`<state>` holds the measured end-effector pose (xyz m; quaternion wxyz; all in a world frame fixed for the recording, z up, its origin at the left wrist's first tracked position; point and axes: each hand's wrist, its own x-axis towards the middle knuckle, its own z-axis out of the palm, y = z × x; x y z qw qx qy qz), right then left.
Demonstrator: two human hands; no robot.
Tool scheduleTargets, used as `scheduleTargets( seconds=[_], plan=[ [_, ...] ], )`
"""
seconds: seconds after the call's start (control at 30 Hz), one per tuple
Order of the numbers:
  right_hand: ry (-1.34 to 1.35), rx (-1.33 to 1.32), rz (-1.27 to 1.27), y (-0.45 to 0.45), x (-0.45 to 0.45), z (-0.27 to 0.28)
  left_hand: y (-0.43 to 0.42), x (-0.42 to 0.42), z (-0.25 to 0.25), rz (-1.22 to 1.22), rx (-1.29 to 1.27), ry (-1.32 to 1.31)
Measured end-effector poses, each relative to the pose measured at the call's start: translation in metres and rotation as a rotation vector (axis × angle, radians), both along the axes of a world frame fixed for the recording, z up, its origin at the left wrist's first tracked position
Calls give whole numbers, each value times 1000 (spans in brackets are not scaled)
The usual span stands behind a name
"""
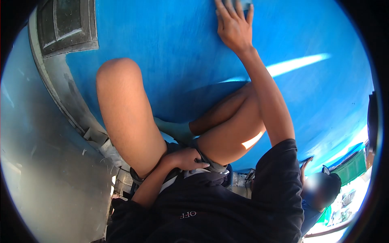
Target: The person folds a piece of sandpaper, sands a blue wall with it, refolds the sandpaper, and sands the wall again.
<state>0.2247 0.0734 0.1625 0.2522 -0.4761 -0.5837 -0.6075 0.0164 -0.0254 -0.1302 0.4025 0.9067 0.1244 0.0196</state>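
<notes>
My right hand [235, 30] reaches up and lies against a blue wall [170, 36], fingers bent over a small grey pad [245, 4]. The frame's top edge cuts off part of that pad, so its kind is unclear. In my lap, between the thighs, my left hand [187, 159] rests on my dark shorts [216, 167]. Its thumb points to the right while the other fingers curl down out of sight. Whether anything is in them is hidden.
A dark framed panel [67, 24] is set in the wall at upper left. Along the left stands a large grey surface [48, 162]. Another person [324, 188] in a dark cap is close on my right, one hand raised near the wall. Sunlight streaks the wall.
</notes>
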Motion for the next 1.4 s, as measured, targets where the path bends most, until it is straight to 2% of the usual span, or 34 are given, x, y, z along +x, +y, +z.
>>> scheduleTargets(
  seconds=[0.07,0.1,0.17,0.23,0.3,0.37,0.43,0.5,0.53,0.57,0.63,0.7,0.77,0.8,0.87,0.9,0.93,0.97,1.0,1.03,1.07,1.1,1.17,1.23,1.27,1.37,1.4],
  plan=[
    [-71,-85,69,-1,4,-7,2,1,7,3,-84,153],
    [-149,-162,141,-1,5,-6,1,1,6,0,-78,151],
    [-115,-133,87,1,7,5,0,-1,4,5,-9,13],
    [179,82,146,2,3,12,3,-1,5,4,17,33],
    [112,78,81,-4,4,0,0,-1,6,-11,32,64],
    [-130,-115,92,-10,8,-4,-2,0,17,27,-83,193],
    [-107,-152,129,-7,13,6,1,0,7,9,-32,112],
    [165,52,207,-1,9,10,4,0,4,1,6,34],
    [93,77,91,0,6,6,4,1,6,7,-1,79],
    [99,71,90,-2,5,-1,2,1,5,6,-8,129],
    [-195,-237,138,-7,9,-10,0,1,1,7,-24,140],
    [-183,-246,142,-8,9,-3,5,3,-3,13,-26,139],
    [72,-127,218,-9,7,9,4,2,-14,8,-50,-41],
    [89,-33,213,-4,6,11,3,1,-9,11,-56,-36],
    [47,-74,198,-5,1,0,2,2,7,19,-46,185],
    [-3,-105,179,-8,-2,-3,3,2,4,17,-44,187],
    [-16,-253,204,-15,-1,-3,4,3,-2,5,18,129],
    [-21,-247,202,-24,-2,-5,5,4,-5,-6,81,67],
    [265,-359,295,-48,-17,-5,3,1,1,-2,90,58],
    [550,-472,390,-68,-31,-10,-1,-4,11,70,83,-90],
    [498,-366,627,-75,-33,-23,-3,-6,17,143,75,-237],
    [442,-256,860,-82,-34,-40,-2,-5,16,150,82,-246],
    [652,-462,820,-113,-44,-78,-2,1,11,464,-166,-795],
    [811,-756,819,-122,-48,-105,4,-1,11,583,-504,-881],
    [868,-845,849,-122,-49,-116,9,-4,12,588,-594,-954],
    [1076,-931,853,-129,-47,-141,14,-14,7,569,-745,-1033],
    [1119,-878,970,-128,-52,-157,14,-15,6,517,-806,-1080]
  ],
)
